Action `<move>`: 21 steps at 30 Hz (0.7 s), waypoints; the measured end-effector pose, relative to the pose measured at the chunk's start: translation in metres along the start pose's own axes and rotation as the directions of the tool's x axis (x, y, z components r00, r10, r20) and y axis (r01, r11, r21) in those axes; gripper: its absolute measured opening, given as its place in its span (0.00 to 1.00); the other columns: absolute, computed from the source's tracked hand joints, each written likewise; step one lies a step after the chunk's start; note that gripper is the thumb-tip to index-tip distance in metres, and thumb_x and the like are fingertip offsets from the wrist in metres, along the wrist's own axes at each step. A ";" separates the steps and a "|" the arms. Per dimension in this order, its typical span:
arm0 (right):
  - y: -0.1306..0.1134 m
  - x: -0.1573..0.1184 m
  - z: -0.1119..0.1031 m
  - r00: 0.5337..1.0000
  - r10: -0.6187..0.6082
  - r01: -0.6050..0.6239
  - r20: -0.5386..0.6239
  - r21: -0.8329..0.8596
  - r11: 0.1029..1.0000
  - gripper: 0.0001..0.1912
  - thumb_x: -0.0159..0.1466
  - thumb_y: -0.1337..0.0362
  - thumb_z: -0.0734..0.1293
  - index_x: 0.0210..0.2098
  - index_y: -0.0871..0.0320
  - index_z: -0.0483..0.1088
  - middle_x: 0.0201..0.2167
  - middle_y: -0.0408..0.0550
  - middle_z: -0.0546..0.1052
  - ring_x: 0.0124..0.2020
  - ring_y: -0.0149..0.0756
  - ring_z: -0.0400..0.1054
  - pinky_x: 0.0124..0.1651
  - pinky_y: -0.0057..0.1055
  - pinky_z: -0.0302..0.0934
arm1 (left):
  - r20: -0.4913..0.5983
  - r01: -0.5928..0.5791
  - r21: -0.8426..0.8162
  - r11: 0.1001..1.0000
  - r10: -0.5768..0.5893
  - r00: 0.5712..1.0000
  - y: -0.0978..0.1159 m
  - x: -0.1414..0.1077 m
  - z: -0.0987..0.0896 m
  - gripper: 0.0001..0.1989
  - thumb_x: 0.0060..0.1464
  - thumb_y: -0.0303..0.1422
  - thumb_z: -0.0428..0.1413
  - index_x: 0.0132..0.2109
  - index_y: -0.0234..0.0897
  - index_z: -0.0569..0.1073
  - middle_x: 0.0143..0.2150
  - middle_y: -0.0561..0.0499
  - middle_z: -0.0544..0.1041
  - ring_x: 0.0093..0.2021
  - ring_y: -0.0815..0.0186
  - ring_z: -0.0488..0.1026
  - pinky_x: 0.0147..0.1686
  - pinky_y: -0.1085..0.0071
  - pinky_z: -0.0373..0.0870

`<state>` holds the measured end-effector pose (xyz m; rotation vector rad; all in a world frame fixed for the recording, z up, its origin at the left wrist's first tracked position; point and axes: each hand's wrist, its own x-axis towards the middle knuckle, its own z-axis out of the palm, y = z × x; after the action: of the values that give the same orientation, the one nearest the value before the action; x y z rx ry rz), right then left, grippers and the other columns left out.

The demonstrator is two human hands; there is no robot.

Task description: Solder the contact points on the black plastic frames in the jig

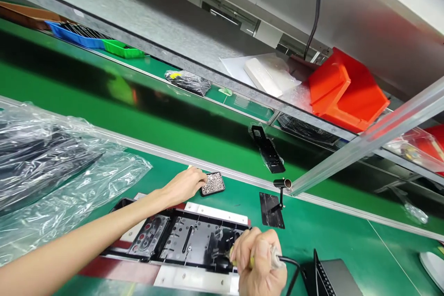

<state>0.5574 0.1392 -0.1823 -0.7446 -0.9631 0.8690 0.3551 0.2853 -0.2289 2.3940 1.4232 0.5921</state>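
My left hand [187, 185] reaches to the left edge of a small black tray [211, 192] filled with tiny silvery metal pieces [212, 182]. Its fingertips are bent together at the tray; whatever they may pinch is hidden. My right hand [260, 256] is wrapped around a corded soldering iron [275, 257] with a yellowish handle, tip hidden behind the fingers. The iron is over the right end of a black plastic housing [180, 240], which has ribs, holes and a slot. The housing lies between pale metal strips [197, 280] on a dark red base [118, 270].
Clear plastic bags [52, 157] with dark contents cover the left. A black holder with a ring [282, 184] stands beyond my right hand. At lower right sits a grey-black box [336, 277]. A metal shelf [173, 32] with a red bin [347, 92] overhangs the bench; a slanted post [367, 138] rises at right.
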 end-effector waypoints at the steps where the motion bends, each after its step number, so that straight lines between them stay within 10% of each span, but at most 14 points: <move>1: 0.000 -0.001 -0.001 0.999 0.023 -0.023 -0.023 0.000 1.000 0.18 0.74 0.61 0.61 0.27 0.54 0.59 0.16 0.36 0.63 0.19 0.29 0.58 0.23 0.26 0.59 | 0.012 0.006 0.009 1.000 -0.006 1.000 -0.004 0.008 0.005 0.11 0.69 0.33 0.53 0.43 0.34 0.80 0.40 0.46 0.81 0.46 0.60 0.77 0.50 0.62 0.73; 9: 0.006 0.009 -0.014 0.973 -0.144 0.141 0.183 0.027 0.990 0.17 0.75 0.66 0.57 0.29 0.54 0.62 0.15 0.37 0.64 0.16 0.30 0.60 0.20 0.26 0.61 | 0.079 0.112 0.101 0.989 -0.120 0.990 -0.001 0.030 0.031 0.13 0.67 0.41 0.59 0.44 0.33 0.77 0.44 0.48 0.79 0.47 0.62 0.77 0.51 0.57 0.76; 21: 0.006 0.021 -0.028 0.962 -0.091 0.077 0.257 0.063 0.995 0.17 0.73 0.63 0.59 0.26 0.55 0.62 0.15 0.39 0.66 0.15 0.31 0.61 0.20 0.28 0.64 | 0.068 0.179 -0.085 0.980 -0.173 0.983 0.011 0.031 0.019 0.14 0.68 0.41 0.58 0.48 0.33 0.76 0.46 0.47 0.79 0.46 0.62 0.78 0.50 0.58 0.78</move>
<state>0.5879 0.1560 -0.1904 -0.5489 -1.1914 0.9288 0.3865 0.3069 -0.2345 2.1691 1.5282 0.5238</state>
